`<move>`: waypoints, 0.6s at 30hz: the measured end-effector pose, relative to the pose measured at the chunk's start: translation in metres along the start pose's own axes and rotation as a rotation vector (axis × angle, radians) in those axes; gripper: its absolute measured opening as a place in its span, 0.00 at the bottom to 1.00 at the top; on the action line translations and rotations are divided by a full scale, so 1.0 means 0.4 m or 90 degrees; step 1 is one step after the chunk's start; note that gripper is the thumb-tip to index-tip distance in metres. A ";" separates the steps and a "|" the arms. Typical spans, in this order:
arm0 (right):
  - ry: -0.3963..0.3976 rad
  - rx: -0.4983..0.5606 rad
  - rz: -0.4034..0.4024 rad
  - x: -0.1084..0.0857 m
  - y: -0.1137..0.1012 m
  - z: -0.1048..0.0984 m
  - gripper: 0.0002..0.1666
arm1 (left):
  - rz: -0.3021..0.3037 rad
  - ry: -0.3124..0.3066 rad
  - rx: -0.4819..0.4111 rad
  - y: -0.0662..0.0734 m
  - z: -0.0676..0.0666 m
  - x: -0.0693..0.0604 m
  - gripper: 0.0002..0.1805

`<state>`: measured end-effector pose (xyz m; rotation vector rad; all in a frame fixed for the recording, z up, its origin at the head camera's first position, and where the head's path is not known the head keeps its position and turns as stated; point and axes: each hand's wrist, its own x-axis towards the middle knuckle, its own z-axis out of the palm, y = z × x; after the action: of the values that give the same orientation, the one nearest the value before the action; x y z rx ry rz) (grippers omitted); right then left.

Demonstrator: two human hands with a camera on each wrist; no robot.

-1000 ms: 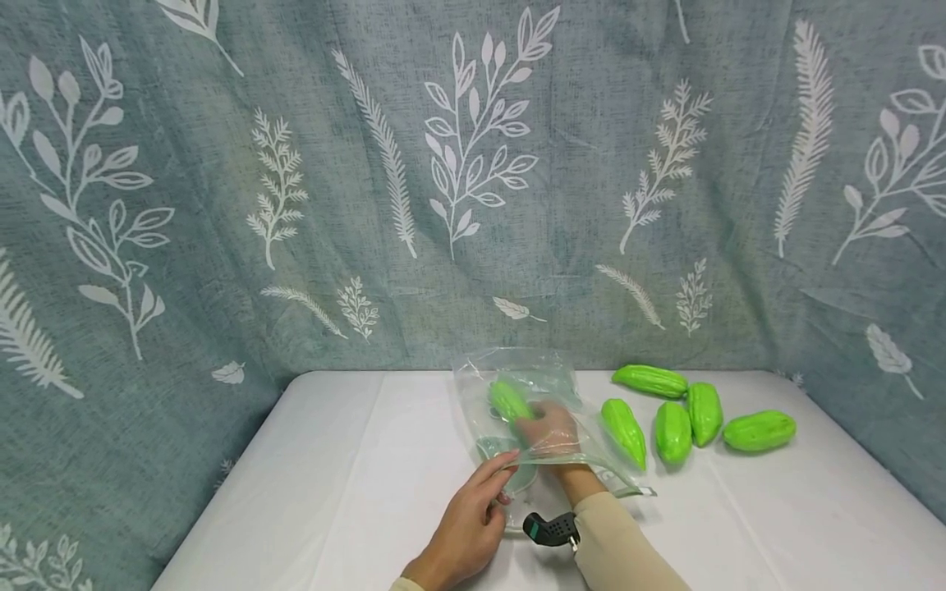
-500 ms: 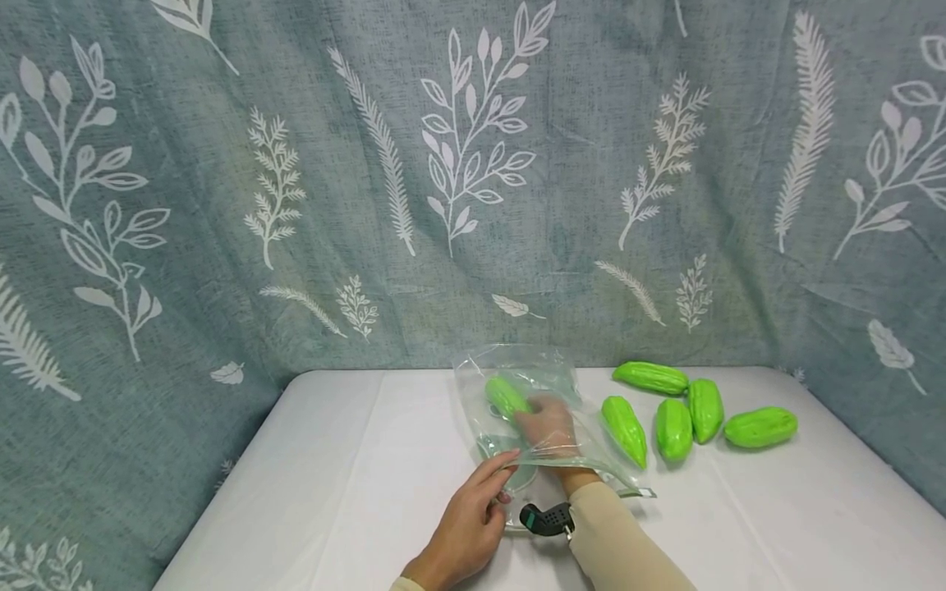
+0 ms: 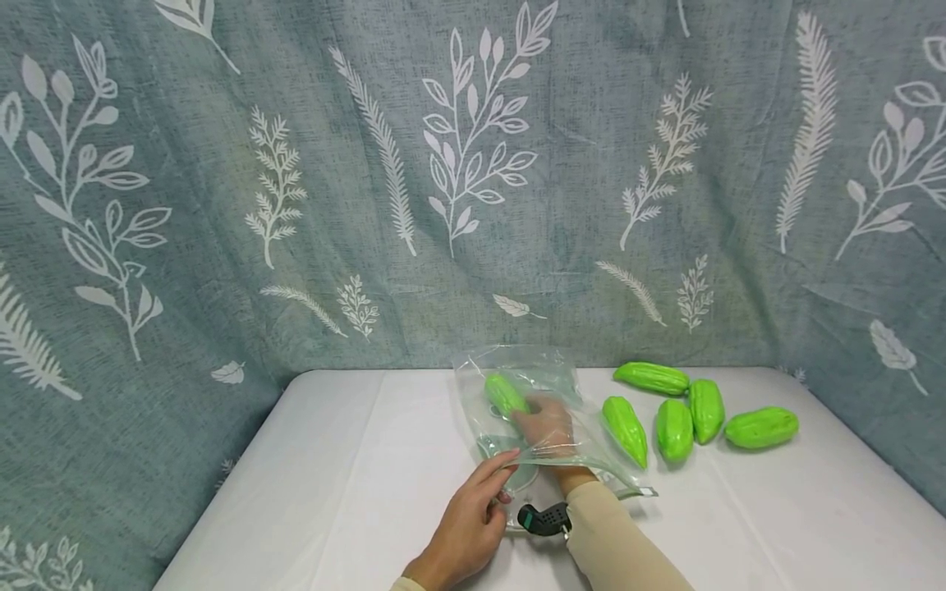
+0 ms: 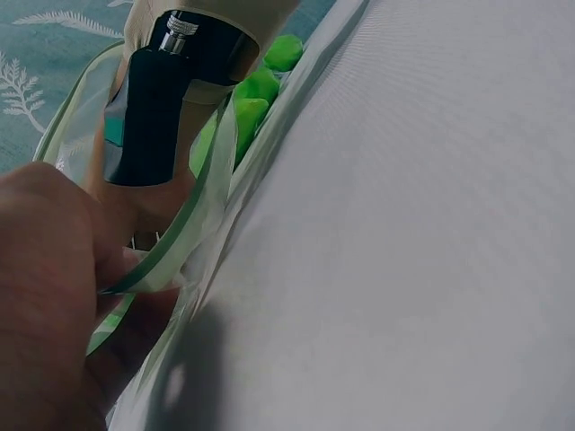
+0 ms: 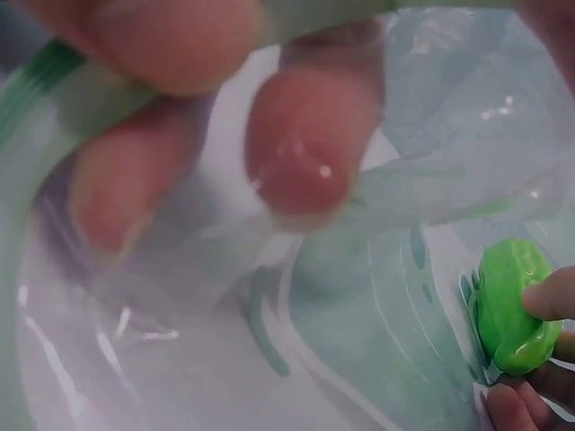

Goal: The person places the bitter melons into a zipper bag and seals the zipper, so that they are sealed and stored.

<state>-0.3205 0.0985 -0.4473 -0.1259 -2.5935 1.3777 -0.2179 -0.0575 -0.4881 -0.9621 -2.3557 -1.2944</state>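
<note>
Shifted slightly toward 11 o'clock since one second ago: green gourd (image 3: 505, 392), inside clear bag (image 3: 497, 447), gripped by curled fingers and thumb of right hand (image 3: 544, 423). Mouth of bag toward 6 o'clock, rim pinched between fingers of left hand (image 3: 473, 521). At 3 o'clock, five loose gourds (image 3: 673, 431) on white-covered table (image 3: 369, 476). Toward 12, leaf-patterned curtain (image 3: 332, 205). Long axis of gourd along 11-to-5 line, far end to 11.
</note>
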 end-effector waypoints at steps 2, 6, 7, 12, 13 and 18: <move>0.009 -0.003 -0.006 -0.003 -0.002 0.000 0.30 | 0.004 0.005 0.000 0.001 -0.001 0.000 0.35; 0.024 -0.007 -0.025 -0.007 -0.004 -0.001 0.29 | 0.006 0.015 0.000 0.001 -0.001 0.001 0.33; 0.025 -0.007 -0.029 -0.008 -0.003 -0.002 0.29 | 0.007 0.016 0.000 0.001 -0.001 0.001 0.33; 0.023 0.006 -0.040 -0.013 -0.001 -0.005 0.30 | 0.015 0.031 0.004 -0.002 0.001 0.002 0.32; 0.023 0.009 -0.042 -0.014 -0.002 -0.006 0.30 | 0.020 0.036 0.006 -0.003 0.002 0.002 0.32; 0.015 0.004 -0.045 -0.017 0.000 -0.008 0.30 | 0.032 0.059 0.010 -0.006 0.002 0.000 0.32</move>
<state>-0.3133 0.0999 -0.4465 -0.0486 -2.5494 1.3514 -0.2196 -0.0576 -0.4903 -0.9300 -2.2541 -1.2711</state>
